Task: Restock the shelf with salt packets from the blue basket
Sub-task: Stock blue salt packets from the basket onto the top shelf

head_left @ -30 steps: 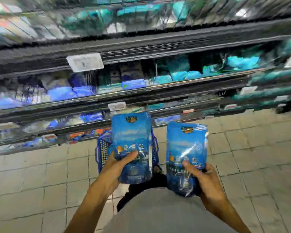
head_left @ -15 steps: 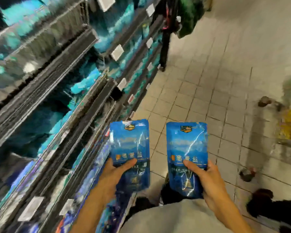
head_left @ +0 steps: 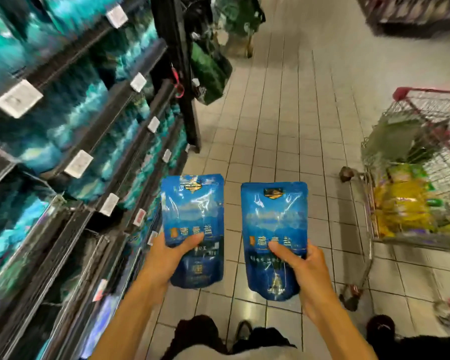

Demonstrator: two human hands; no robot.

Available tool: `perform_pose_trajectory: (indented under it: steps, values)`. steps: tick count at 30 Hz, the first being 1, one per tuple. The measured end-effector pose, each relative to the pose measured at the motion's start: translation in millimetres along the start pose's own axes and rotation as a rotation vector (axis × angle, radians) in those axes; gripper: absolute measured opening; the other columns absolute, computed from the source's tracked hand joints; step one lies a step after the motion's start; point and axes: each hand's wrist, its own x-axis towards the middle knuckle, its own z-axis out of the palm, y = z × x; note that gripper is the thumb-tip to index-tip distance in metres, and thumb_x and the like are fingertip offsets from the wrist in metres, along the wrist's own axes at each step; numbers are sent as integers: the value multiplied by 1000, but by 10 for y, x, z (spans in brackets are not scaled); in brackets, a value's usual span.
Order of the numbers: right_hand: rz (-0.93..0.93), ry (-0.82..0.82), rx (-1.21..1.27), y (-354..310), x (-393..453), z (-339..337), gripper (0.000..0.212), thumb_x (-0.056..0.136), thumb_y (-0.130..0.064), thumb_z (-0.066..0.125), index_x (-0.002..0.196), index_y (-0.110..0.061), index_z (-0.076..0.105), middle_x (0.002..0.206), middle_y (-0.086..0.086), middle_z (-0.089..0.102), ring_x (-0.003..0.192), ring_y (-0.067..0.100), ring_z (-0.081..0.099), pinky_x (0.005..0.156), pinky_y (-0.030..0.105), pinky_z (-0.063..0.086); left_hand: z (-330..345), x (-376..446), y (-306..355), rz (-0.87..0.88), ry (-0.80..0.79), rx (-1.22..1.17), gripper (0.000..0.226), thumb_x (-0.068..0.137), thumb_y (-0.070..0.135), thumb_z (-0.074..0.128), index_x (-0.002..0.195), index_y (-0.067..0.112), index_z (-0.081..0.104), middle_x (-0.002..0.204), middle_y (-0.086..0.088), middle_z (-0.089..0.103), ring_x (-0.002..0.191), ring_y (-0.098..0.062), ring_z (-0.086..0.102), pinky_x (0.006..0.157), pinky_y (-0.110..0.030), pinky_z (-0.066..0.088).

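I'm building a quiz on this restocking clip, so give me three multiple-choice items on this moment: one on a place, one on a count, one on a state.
1. Where does the shopping cart stand?
A. On the person's right, on the tiled floor
B. On the left, against the shelves
C. Behind the person

2. How many blue salt packets are held?
A. One
B. Two
C. Four

3. How are the packets held?
A. Both stacked in one hand
B. Lying flat on open palms
C. Upright, one in each hand, thumb across the front

Answers:
1 A: the cart is at the frame's right, the shelves at the left.
2 B: the left packet and the right packet are the only ones held.
3 C: the left hand and right hand each grip one packet's lower half.
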Motion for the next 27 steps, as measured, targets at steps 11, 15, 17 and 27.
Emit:
perform_pose_trajectory:
  steps: [11, 15, 17, 27]
  values:
    - [-165, -174, 0, -1324, 1683, 995, 41, 59, -36, 88, 98, -28, 77, 104, 7, 79, 94, 26, 76, 67, 35, 62, -20, 1505, 1628, 301, 34, -16, 43, 63, 33, 86, 103, 23, 78, 110, -7, 78, 97, -25, 76, 71, -29, 61]
    - [-214, -214, -3, -1843, 2296, 1548, 37, 60, -37, 86, 95, -30, 78, 103, 6, 79, 92, 25, 77, 65, 34, 61, -186, 2104, 2327, 406, 41, -52, 38, 60, 32, 86, 98, 27, 80, 105, -4, 79, 91, -18, 77, 66, -23, 60]
    - [-246, -252, 5, -2102, 2538, 1800, 35, 60, -37, 86, 94, -33, 78, 103, 6, 79, 92, 25, 77, 65, 35, 61, -251, 2332, 2655, 453, 33, -66, 38, 62, 30, 86, 99, 26, 80, 107, -4, 79, 93, -18, 77, 67, -22, 60]
    - [-370, -522, 77, -3113, 3960, 3176, 44, 64, -32, 90, 105, -23, 78, 109, 9, 77, 98, 29, 75, 71, 36, 62, -559, 3211, 3988, 682, 211, -54, 39, 66, 30, 91, 103, 27, 79, 110, -1, 78, 97, -19, 76, 71, -23, 60]
